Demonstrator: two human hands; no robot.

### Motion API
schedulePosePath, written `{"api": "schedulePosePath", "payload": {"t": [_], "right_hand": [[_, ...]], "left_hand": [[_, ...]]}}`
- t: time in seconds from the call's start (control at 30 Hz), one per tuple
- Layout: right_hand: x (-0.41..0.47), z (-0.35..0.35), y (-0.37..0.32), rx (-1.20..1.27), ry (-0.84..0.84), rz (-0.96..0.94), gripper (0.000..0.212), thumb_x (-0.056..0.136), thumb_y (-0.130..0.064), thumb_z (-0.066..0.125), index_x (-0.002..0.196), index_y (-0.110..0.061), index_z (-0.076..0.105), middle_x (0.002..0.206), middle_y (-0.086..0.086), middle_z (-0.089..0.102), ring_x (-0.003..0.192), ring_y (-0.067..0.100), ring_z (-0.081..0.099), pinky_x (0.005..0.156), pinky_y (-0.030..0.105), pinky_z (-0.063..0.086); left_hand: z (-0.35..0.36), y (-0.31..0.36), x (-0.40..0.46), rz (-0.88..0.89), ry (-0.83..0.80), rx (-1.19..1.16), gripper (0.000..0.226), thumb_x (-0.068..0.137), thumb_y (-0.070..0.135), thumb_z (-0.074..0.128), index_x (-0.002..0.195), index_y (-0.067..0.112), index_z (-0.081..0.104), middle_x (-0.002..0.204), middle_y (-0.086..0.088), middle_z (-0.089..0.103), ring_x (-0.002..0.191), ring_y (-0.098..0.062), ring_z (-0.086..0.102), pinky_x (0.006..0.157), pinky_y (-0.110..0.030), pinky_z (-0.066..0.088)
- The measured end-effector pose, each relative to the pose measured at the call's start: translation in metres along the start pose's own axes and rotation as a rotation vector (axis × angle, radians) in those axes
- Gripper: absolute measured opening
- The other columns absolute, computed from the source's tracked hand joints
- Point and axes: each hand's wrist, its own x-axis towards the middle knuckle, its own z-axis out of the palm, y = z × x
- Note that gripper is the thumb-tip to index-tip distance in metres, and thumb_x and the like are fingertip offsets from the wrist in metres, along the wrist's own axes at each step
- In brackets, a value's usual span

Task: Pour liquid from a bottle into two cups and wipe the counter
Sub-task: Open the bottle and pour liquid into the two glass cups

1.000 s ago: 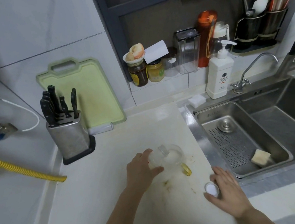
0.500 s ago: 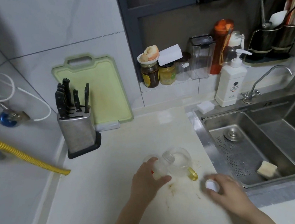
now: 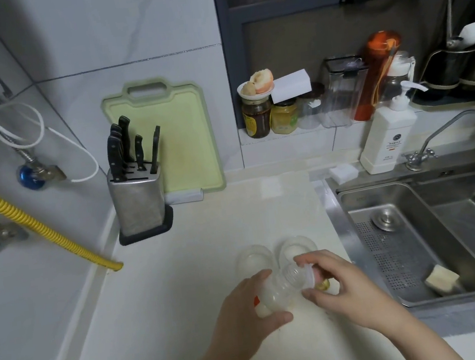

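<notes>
Far left on the pale counter (image 3: 160, 292) stands a steel knife block with black handles (image 3: 136, 188), well apart from the work area. Near centre, the left hand (image 3: 246, 318) holds a small clear plastic bottle (image 3: 284, 288), its fingers (image 3: 271, 322) wrapped around the lower body. The bottle lies tilted, neck pointing right and slightly away. Just beyond it stand two clear plastic cups (image 3: 255, 259) side by side, upright; their contents cannot be judged from this view.

The right hand (image 3: 343, 292) meets the bottle neck, fingers (image 3: 311, 292) pinching a white cap (image 3: 310, 275) at the mouth. Whether the cap is going on or coming off cannot be told. A yellowish object shows just under that hand; its nature is unclear.

To the right, the steel sink (image 3: 412, 219) holds a pale sponge (image 3: 441, 278) in its near corner.

Risks: the bottle is tilted with its mouth not confirmed sealed, so any remaining liquid may run onto the counter. The light cups stand just beside both hands; a knuckle could tip them.
</notes>
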Motion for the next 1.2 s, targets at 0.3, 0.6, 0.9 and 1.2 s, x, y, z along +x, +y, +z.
{"api": "schedulePosePath", "payload": {"t": [0.3, 0.6, 0.9, 1.2], "right_hand": [[-0.001, -0.002, -0.015, -0.01, -0.05, -0.068, 0.041, 0.074, -0.019, 0.078, 0.103, -0.042, 0.061, 0.1, -0.022, 0.058, 0.089, 0.007, 0.056, 0.082, 0.019, 0.045], [-0.003, -0.005, -0.027, -0.166, -0.122, -0.116, 0.028, 0.074, -0.052, 0.069, 0.1, -0.044, 0.062, 0.088, -0.011, 0.06, 0.08, 0.004, 0.056, 0.07, 0.018, 0.046], [-0.016, -0.008, -0.034, -0.406, -0.207, -0.075, 0.038, 0.08, -0.059, 0.052, 0.114, -0.047, 0.04, 0.075, -0.014, 0.063, 0.07, 0.0, 0.059, 0.07, 0.024, 0.049], [-0.023, -0.003, -0.026, -0.273, -0.114, -0.041, 0.032, 0.08, -0.057, 0.057, 0.109, -0.047, 0.048, 0.079, -0.013, 0.06, 0.076, 0.005, 0.059, 0.072, 0.022, 0.048]], "left_hand": [[-0.01, 0.006, -0.01, 0.076, 0.014, 0.057, 0.078, 0.066, 0.049, 0.077, 0.135, 0.041, 0.041, 0.111, 0.026, 0.049, 0.106, 0.001, 0.05, 0.093, -0.016, 0.038], [-0.013, 0.009, -0.018, 0.163, 0.0, 0.191, 0.078, 0.066, 0.056, 0.072, 0.136, 0.045, 0.039, 0.123, 0.025, 0.05, 0.11, 0.002, 0.047, 0.098, -0.02, 0.034], [-0.012, 0.009, -0.021, 0.158, 0.008, 0.134, 0.073, 0.061, 0.057, 0.069, 0.129, 0.048, 0.044, 0.103, 0.048, 0.036, 0.104, 0.011, 0.042, 0.092, -0.009, 0.032], [-0.004, 0.01, -0.016, 0.158, -0.063, -0.004, 0.066, 0.06, 0.053, 0.07, 0.116, 0.058, 0.037, 0.109, 0.036, 0.049, 0.104, 0.011, 0.047, 0.084, 0.0, 0.034]]}}
